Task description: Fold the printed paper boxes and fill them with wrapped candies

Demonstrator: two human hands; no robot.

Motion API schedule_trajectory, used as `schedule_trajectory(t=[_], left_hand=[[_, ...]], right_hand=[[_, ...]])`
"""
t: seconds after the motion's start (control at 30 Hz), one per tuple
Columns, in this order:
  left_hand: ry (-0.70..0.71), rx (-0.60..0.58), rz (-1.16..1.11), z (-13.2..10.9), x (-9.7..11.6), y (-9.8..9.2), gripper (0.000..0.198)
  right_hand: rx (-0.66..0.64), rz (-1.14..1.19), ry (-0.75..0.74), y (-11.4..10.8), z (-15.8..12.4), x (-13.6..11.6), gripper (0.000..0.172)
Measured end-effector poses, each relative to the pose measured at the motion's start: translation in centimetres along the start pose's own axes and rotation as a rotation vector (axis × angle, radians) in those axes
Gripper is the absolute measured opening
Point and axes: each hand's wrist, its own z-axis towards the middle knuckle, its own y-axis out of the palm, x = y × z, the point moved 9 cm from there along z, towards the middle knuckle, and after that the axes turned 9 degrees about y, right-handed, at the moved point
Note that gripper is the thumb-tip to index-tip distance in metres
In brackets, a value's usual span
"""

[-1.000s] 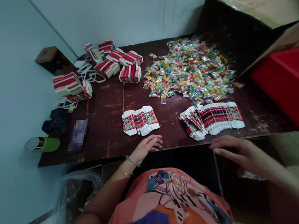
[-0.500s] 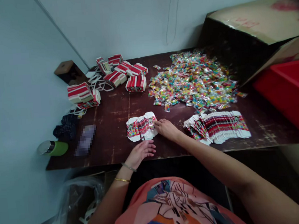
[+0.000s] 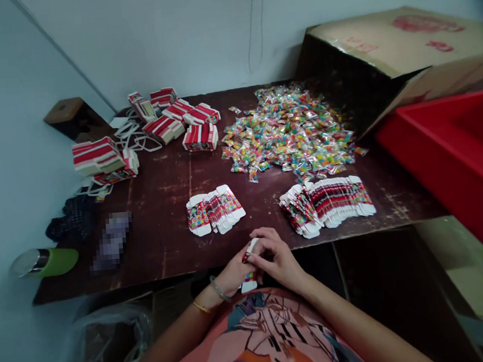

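Note:
Close to my body, at the table's front edge, both hands are on a small printed candy box [image 3: 249, 285] with white flaps. My left hand [image 3: 237, 271] is closed around it, its fingers partly hidden behind the box and the other hand. With bent fingers and thumb, my right hand [image 3: 274, 255] grips the upper white flap. Just beyond them lies a short fanned row of flattened printed boxes [image 3: 216, 210]. To the right is a longer fanned row of the same flat boxes [image 3: 335, 202].
A wide heap of small candy packets [image 3: 288, 132] covers the back middle. Banded stacks of red-and-white boxes [image 3: 200, 137] stand back left. A green bottle [image 3: 59, 262] lies at the left edge. Rightward are a large carton [image 3: 381, 47] and a red bin [image 3: 430, 138].
My right hand has come back from the short row with a box, meeting my left hand near my body. Both hands now hold it. The view has turned to the right.

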Motion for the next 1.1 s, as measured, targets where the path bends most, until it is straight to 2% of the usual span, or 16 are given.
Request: schedule_trajectory(t=[0.07,0.17,0.23,0.27,0.3,0.37,0.5,0.57,0.67,0.77,0.87,0.93,1.0,1.03,1.1], left_hand=[[0.016,-0.044,0.037,-0.2,0.7,0.6,0.026],[-0.015,-0.321,0.118,-1.0,1.5,3.1,0.025],[-0.008,-0.436,0.168,-1.2,1.9,4.0,0.028],[0.024,-0.417,0.213,-1.0,2.1,3.9,0.030],[0.081,-0.350,0.275,-0.5,2.4,3.4,0.031],[0.216,-0.177,0.403,0.3,3.1,2.2,0.034],[0.452,0.128,0.543,-0.3,4.3,0.2,0.029],[0.540,0.201,0.574,-1.3,5.0,-0.3,0.030],[0.559,0.117,0.599,-2.3,5.1,0.1,0.028],[0.537,0.027,0.638,-3.1,5.2,0.7,0.023],[0.538,-0.067,0.634,-3.8,5.6,1.9,0.020],[0.504,-0.057,0.558,-4.2,5.8,2.3,0.022],[0.399,0.006,0.399,-4.1,5.1,2.1,0.022],[0.324,0.026,0.284,-3.9,4.4,2.0,0.034],[0.173,0.024,0.020,-3.4,2.8,2.3,0.064]], right_hand=[[-0.132,0.055,0.058,0.1,0.3,0.4,0.015],[-0.509,0.188,0.061,0.5,0.1,-0.1,0.020],[-0.693,0.269,0.025,-0.1,-0.2,-1.1,0.021],[-0.706,0.285,0.016,-0.8,-0.1,-1.4,0.020],[-0.670,0.290,0.020,-1.5,0.0,-1.5,0.019],[-0.545,0.294,0.071,-2.4,0.1,-1.3,0.017],[-0.285,0.406,0.241,-2.4,-1.8,0.8,0.016],[-0.171,0.547,0.347,-2.0,-3.2,2.4,0.024],[-0.154,0.808,0.522,-0.5,-5.1,4.7,0.021],[-0.289,1.045,0.681,1.5,-6.2,5.5,0.026],[-0.462,1.151,0.775,2.7,-6.4,5.3,0.029],[-0.566,1.149,0.809,3.1,-6.2,4.9,0.030],[-0.614,1.058,0.789,2.9,-5.7,4.4,0.028],[-0.603,0.960,0.738,2.5,-5.3,4.0,0.026],[-0.499,0.690,0.537,1.1,-4.1,2.5,0.019]])
